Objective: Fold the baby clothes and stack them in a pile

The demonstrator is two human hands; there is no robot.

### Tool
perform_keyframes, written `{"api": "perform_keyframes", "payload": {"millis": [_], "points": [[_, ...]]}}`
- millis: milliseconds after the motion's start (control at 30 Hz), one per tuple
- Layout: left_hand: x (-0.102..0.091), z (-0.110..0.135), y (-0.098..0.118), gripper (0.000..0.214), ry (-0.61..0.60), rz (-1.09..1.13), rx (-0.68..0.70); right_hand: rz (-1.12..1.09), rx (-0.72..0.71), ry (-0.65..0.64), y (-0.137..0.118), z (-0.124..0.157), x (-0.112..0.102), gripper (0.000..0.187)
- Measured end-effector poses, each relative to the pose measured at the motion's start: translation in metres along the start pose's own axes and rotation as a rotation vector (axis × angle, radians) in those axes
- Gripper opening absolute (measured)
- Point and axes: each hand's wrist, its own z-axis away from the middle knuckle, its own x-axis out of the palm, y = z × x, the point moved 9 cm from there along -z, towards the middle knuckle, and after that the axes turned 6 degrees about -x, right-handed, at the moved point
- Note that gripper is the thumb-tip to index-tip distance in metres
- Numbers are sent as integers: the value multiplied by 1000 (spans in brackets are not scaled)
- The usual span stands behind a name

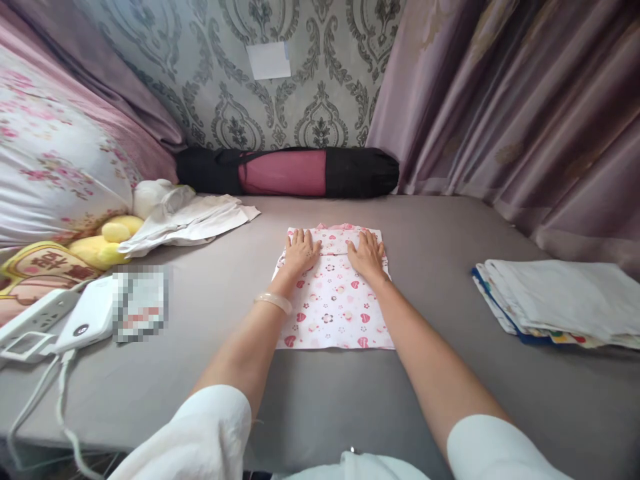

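Observation:
A white garment (330, 300) printed with pink hearts and flowers lies flat in front of me on the grey surface. Its far part is folded over toward me, making a band with a crease, and a bit of pink ruffled edge (340, 227) shows at the back. My left hand (301, 251) rests on the left end of this band, fingers stretched out. On the band's right end lies my right hand (367, 255), its fingers also spread flat. Both palms press on the cloth without gripping it.
To the right sits a stack of folded clothes (565, 297). At left are a white cloth (195, 223), a yellow plush toy (107, 243), a power bank (90, 313), a power strip (43, 313) and cables. A black and pink rolled bag (283, 173) lies along the back wall.

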Motion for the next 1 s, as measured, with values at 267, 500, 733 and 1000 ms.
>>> {"api": "perform_keyframes", "payload": {"millis": [267,500,733,1000], "points": [[-4,49,-41,73,-131,4,92,99,-199,-39,20,62,-28,60],[-37,104,-78,64,-98,-105,-28,267,-95,-161,40,127,-61,40],[-55,154,-95,37,-118,-10,-153,206,-57,-154,45,165,-70,24],[-58,177,-103,38,-161,356,-187,-92,70,-193,54,172,-69,28]]}}
